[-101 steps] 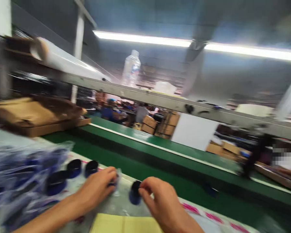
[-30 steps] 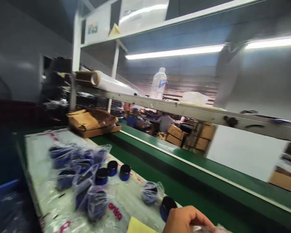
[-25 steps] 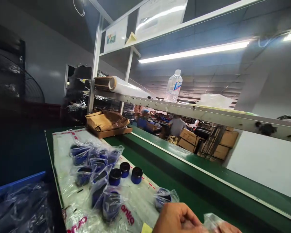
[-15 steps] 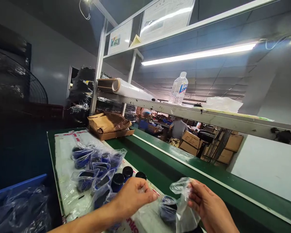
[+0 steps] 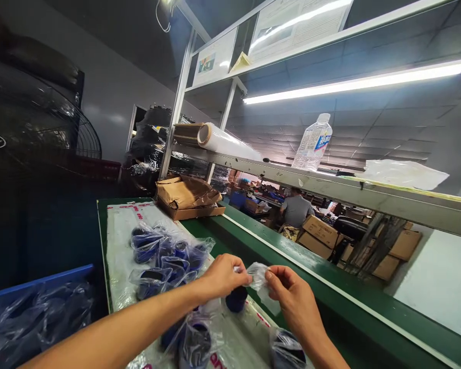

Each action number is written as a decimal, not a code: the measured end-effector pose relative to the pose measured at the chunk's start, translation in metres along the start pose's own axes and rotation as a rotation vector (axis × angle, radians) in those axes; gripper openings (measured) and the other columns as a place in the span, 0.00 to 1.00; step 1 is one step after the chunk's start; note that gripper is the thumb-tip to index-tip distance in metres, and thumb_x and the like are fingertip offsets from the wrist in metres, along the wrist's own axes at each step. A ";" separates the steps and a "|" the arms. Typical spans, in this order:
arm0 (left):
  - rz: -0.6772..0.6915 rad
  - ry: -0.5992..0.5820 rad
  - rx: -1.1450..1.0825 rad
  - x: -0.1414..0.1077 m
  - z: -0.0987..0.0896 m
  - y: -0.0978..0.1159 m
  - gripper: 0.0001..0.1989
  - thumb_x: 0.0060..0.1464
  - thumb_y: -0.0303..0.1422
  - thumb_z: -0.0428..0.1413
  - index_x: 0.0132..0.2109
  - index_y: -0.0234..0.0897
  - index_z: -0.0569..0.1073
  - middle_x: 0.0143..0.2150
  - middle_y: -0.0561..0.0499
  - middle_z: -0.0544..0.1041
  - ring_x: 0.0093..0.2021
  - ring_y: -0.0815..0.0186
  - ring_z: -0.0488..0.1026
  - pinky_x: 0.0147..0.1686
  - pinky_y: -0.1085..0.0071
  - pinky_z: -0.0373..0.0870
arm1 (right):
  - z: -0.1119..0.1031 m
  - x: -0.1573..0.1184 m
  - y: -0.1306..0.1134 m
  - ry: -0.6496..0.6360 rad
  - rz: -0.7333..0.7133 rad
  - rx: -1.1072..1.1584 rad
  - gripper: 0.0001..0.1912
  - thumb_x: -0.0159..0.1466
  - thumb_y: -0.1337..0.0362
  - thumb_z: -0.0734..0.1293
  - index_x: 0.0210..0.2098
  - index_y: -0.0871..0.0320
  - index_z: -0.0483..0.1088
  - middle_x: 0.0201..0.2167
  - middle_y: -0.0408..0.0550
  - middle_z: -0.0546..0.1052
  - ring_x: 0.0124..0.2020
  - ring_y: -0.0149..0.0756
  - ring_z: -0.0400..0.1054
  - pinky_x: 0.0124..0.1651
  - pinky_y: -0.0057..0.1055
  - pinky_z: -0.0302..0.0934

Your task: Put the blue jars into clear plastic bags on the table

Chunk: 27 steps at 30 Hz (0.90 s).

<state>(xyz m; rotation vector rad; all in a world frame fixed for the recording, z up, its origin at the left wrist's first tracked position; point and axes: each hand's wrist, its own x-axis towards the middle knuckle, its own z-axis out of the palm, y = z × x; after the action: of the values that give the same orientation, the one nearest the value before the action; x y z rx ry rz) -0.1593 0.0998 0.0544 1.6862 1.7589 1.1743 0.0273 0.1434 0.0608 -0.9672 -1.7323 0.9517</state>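
Bag (image 5: 259, 277) of clear plastic hung between the left hand (image 5: 225, 277) and right hand (image 5: 294, 297), each pinching it; half a second earlier only the right hand held it, so handling had presumably become two-handed. It sat near 5 o'clock in view, long axis running 11 to 5, loose end pointing 5.
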 end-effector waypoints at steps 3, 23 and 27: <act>0.037 -0.027 0.115 0.013 -0.011 -0.006 0.08 0.52 0.38 0.64 0.33 0.37 0.81 0.29 0.56 0.79 0.35 0.65 0.75 0.33 0.72 0.65 | 0.000 0.013 0.011 0.004 -0.043 -0.135 0.21 0.58 0.45 0.69 0.35 0.57 0.77 0.31 0.48 0.81 0.32 0.43 0.73 0.33 0.33 0.65; 0.245 -0.205 0.946 0.026 0.007 -0.032 0.09 0.64 0.29 0.60 0.51 0.33 0.75 0.47 0.47 0.80 0.45 0.59 0.80 0.47 0.57 0.79 | 0.033 0.018 0.060 -0.198 -0.108 -1.011 0.09 0.67 0.71 0.63 0.37 0.56 0.76 0.33 0.46 0.82 0.36 0.40 0.76 0.36 0.31 0.58; 0.341 -0.239 0.987 0.020 0.006 -0.038 0.14 0.55 0.20 0.61 0.49 0.34 0.75 0.45 0.41 0.82 0.44 0.51 0.82 0.43 0.59 0.78 | 0.033 0.011 0.056 -0.240 -0.105 -1.038 0.10 0.67 0.70 0.63 0.35 0.54 0.76 0.33 0.45 0.83 0.37 0.40 0.77 0.34 0.30 0.56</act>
<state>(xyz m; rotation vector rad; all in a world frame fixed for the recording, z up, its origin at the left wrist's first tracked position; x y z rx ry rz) -0.1801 0.1239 0.0257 2.6016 2.0834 0.1059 0.0044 0.1693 0.0043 -1.3959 -2.5074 0.0189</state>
